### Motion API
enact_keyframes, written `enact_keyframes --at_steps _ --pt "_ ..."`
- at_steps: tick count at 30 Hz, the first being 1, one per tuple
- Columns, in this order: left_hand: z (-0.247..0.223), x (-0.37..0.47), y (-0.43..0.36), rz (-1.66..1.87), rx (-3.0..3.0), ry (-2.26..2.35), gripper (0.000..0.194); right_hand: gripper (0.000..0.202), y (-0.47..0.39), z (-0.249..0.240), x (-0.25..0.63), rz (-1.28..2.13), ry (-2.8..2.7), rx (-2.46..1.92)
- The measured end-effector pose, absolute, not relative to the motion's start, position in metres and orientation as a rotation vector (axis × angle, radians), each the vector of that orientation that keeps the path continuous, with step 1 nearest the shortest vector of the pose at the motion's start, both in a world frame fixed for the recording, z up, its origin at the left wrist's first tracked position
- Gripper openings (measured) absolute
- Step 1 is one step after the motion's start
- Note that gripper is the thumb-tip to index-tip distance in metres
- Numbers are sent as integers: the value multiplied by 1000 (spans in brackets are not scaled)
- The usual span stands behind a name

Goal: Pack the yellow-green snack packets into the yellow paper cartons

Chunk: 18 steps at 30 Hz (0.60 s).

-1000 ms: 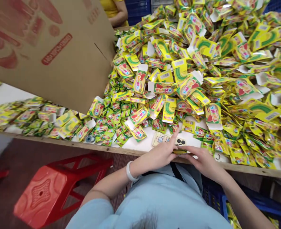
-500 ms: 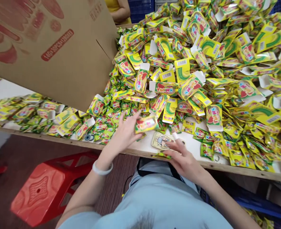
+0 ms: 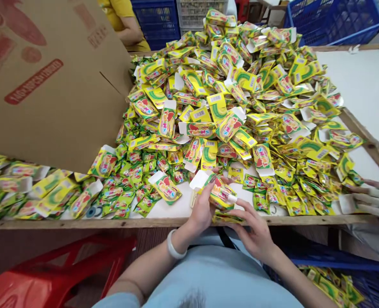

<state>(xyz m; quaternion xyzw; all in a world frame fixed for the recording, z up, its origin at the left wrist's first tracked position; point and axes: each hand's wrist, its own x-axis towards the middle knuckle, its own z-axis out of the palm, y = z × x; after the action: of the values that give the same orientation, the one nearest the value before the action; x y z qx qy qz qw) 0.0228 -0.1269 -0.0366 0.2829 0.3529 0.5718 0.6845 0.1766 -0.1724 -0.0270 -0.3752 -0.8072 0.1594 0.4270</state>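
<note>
In front of my body, my left hand (image 3: 202, 214) grips a small yellow-green "TWINS" candy box (image 3: 220, 194) with its white end flap open to the left. The fingers of my right hand (image 3: 255, 229) meet the right end of this box; one fingertip wears a white wrap. Just under the box, green-yellow candy packets (image 3: 225, 217) are held at my right thumb and fingers, partly hidden. Another candy box (image 3: 166, 188), flap open, lies left of my hands. Mostly covered by my left hand is a cream-coloured flat object (image 3: 193, 199).
A heap of candy boxes (image 3: 228, 124) and loose packets covers the table behind my hands. A large cardboard carton (image 3: 64, 90) stands left. Another person's gloved hand (image 3: 375, 199) rests at the right edge. A red stool (image 3: 25, 286) and a blue crate (image 3: 320, 261) are below.
My left hand has moved right with a box, up to my right hand. A box now lies on the table where my left hand was. A gloved hand has appeared at right; my view has shifted.
</note>
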Motion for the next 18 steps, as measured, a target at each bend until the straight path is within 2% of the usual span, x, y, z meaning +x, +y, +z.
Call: enact_keyframes --at_steps 3,6,11,13,16,18 --pt "-30 22 -123 1175 547 634 38 26 -166 2 192 542 -1865 -989" --pt "-27 14 -127 1005 754 562 39 21 -147 24 195 733 -1701 -949" --pt "-29 1 -139 841 1043 519 39 20 -120 38 184 682 -2072 -834" --pt "-33 -4 -141 789 1065 496 55 17 -117 45 185 673 -2278 -869" --pt "-39 -10 -142 700 1143 543 101 12 -118 56 194 721 -2504 -1008" --pt "-41 -10 -142 656 1213 576 114 15 -120 61 199 743 -2608 -1068"
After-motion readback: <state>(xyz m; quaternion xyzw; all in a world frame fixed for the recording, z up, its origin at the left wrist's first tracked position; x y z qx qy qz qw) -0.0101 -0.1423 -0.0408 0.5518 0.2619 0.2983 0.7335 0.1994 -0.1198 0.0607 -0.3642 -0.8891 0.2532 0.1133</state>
